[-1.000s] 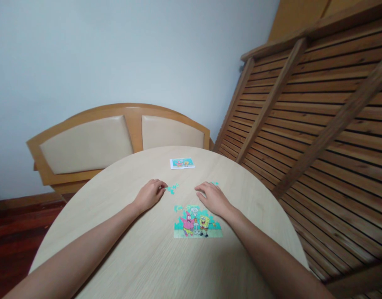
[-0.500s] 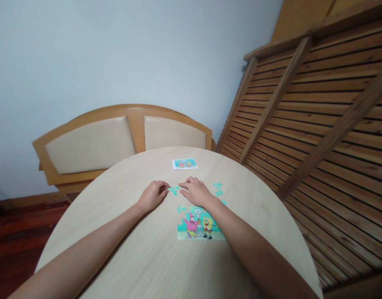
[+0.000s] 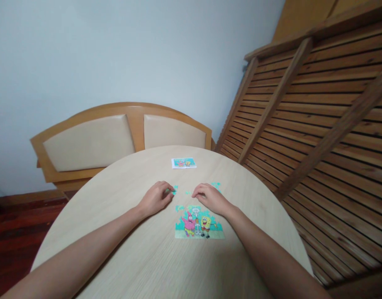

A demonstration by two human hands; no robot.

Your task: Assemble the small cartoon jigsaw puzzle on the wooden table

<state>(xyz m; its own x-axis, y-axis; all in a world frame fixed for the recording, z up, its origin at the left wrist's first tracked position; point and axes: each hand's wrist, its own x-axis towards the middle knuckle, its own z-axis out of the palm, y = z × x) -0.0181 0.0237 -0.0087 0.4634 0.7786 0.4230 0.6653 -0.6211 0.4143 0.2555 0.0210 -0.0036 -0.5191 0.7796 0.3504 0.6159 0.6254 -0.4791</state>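
A partly assembled jigsaw puzzle (image 3: 198, 226) lies on the round table, showing a pink starfish, a squid figure and a yellow sponge figure; its top edge is uneven. Beyond it, my left hand (image 3: 158, 197) curls its fingertips around small teal jigsaw pieces (image 3: 175, 190). My right hand (image 3: 212, 198) hovers low over the puzzle's upper right, fingers bent and tips drawn together; anything between them is too small to make out. Just left of those fingertips lies a loose teal piece (image 3: 188, 192). More loose pieces (image 3: 216, 184) sit behind the right hand, partly hidden by it.
A small picture card (image 3: 184, 162) of the same scene lies near the far side of the pale wooden table (image 3: 137, 253). Behind stands a headboard with cream panels (image 3: 91, 143). A slatted wooden frame (image 3: 271, 116) leans at the right.
My right hand has moved right, away from the left hand and the loose teal pieces, uncovering more of the puzzle's right side. My left hand has shifted slightly right, over the pieces.
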